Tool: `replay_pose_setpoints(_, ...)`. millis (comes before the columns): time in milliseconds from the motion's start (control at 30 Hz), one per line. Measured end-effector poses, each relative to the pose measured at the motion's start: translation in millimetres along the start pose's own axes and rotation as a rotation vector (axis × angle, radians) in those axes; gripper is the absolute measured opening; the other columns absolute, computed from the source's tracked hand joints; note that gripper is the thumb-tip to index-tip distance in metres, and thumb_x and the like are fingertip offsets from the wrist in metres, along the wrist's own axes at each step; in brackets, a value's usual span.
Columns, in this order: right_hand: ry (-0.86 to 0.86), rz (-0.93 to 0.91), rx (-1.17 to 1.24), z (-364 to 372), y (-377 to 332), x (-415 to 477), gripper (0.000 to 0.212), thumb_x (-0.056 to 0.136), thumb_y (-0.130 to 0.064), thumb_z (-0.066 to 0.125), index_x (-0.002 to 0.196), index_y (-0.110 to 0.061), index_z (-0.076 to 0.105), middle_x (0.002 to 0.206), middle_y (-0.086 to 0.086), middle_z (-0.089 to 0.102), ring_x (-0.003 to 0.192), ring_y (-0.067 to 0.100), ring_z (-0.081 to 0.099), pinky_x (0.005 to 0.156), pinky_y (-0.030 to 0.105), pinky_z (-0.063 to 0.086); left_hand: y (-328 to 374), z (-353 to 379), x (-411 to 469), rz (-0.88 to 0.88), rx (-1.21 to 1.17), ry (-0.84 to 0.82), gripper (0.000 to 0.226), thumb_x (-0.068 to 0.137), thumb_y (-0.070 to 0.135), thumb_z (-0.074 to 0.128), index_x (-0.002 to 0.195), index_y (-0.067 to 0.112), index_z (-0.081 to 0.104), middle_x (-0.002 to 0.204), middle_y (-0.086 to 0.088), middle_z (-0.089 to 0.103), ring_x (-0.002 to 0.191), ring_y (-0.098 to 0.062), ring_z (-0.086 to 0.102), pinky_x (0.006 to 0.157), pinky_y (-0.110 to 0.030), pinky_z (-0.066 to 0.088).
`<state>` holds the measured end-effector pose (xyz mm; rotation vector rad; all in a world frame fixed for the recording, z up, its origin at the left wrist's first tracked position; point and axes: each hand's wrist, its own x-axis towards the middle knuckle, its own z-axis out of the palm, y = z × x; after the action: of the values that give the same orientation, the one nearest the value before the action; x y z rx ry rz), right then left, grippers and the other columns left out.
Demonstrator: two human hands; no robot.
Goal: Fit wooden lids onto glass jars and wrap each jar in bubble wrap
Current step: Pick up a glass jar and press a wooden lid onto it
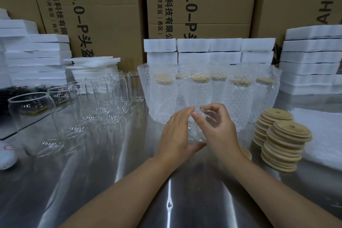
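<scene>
Glass jar [210,115] mid-table, tilted. Both hands grip it: left hand [176,131] wraps its left side, thumb under the base; right hand [221,132] curls over the rim. Wooden lid stacks [283,142] near the right edge; wrapped jars [201,96] just behind.

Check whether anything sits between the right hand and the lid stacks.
Nothing visible does. Only bare table lies between the right hand, on the glass jar, and the wooden lid stacks; one loose lid lies flat by the wrist.
</scene>
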<state>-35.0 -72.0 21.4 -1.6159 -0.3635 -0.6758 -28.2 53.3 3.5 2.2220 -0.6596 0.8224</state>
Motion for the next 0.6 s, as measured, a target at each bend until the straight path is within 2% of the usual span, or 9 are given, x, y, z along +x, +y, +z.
replay_pose_setpoints(67, 0.001, -0.009, 0.001, 0.8, 1.3, 0.2, 0.041, 0.065, -0.059, 0.068, 0.093, -0.031, 0.058, 0.101, -0.013, 0.066, 0.103, -0.002, 0.06, 0.098, 0.026, 0.046, -0.4, 1.7, 0.3, -0.009, -0.054, 0.002, 0.094, 0.068, 0.034, 0.086, 0.145, 0.014, 0.035, 0.142, 0.009, 0.039, 0.13, 0.0, 0.03, 0.107, -0.007, 0.017)
replay_pose_setpoints(167, -0.022, -0.007, -0.012, 0.7, 2.7, 1.0, 0.019, 0.079, -0.044, 0.069, 0.091, -0.033, 0.06, 0.099, -0.015, 0.068, 0.1, -0.001, 0.062, 0.095, 0.025, 0.046, -1.5, 4.0, 1.1, -0.015, -0.1, 0.007, 0.092, 0.064, 0.03, 0.088, 0.141, 0.018, 0.039, 0.139, 0.007, 0.042, 0.13, -0.006, 0.035, 0.107, -0.01, 0.022)
replay_pose_setpoints(267, -0.031, -0.004, -0.023, -0.3, 2.2, 4.4, 0.002, 0.09, -0.034, 0.061, 0.092, -0.034, 0.061, 0.097, -0.024, 0.067, 0.094, -0.007, 0.062, 0.085, 0.012, 0.046, -3.9, 4.3, 2.1, -0.033, -0.125, 0.015, 0.089, 0.062, 0.033, 0.089, 0.138, 0.023, 0.043, 0.137, 0.009, 0.044, 0.13, -0.007, 0.036, 0.105, -0.01, 0.024)
replay_pose_setpoints(367, -0.016, -0.014, -0.018, -0.9, 2.1, 6.7, 0.01, 0.095, -0.029, 0.053, 0.095, -0.029, 0.064, 0.094, -0.025, 0.066, 0.091, -0.011, 0.06, 0.076, 0.003, 0.041, -6.2, 5.1, 2.5, -0.041, -0.147, 0.02, 0.089, 0.06, 0.039, 0.087, 0.136, 0.033, 0.04, 0.135, 0.017, 0.04, 0.129, -0.002, 0.034, 0.103, -0.005, 0.023)
replay_pose_setpoints(467, -0.005, -0.009, -0.028, -1.1, 3.7, 7.5, 0.018, 0.099, -0.025, 0.046, 0.098, -0.031, 0.063, 0.096, -0.028, 0.064, 0.093, -0.013, 0.058, 0.077, 0.001, 0.039, -7.1, 6.2, 2.9, -0.047, -0.167, 0.053, 0.086, 0.057, 0.047, 0.084, 0.126, 0.05, 0.033, 0.129, 0.032, 0.033, 0.124, 0.011, 0.03, 0.101, -0.002, 0.023)
replay_pose_setpoints(533, 0.007, 0.002, -0.018, -1.0, 5.0, 8.0, 0.022, 0.1, -0.026, 0.042, 0.1, -0.032, 0.063, 0.098, -0.026, 0.065, 0.098, -0.01, 0.058, 0.084, 0.005, 0.041, -7.9, 7.0, 3.4, -0.056, -0.167, 0.09, 0.086, 0.056, 0.05, 0.084, 0.125, 0.05, 0.033, 0.128, 0.033, 0.033, 0.124, 0.014, 0.029, 0.101, -0.002, 0.023)
replay_pose_setpoints(600, 0.024, 0.024, 0.018, -0.8, 6.8, 8.7, 0.024, 0.101, -0.025, 0.04, 0.101, -0.03, 0.064, 0.1, -0.019, 0.067, 0.104, -0.004, 0.06, 0.094, 0.018, 0.045, -10.2, 8.4, 4.5, -0.068, -0.174, 0.128, 0.088, 0.056, 0.047, 0.087, 0.126, 0.048, 0.033, 0.127, 0.031, 0.035, 0.124, 0.012, 0.031, 0.101, -0.003, 0.024)
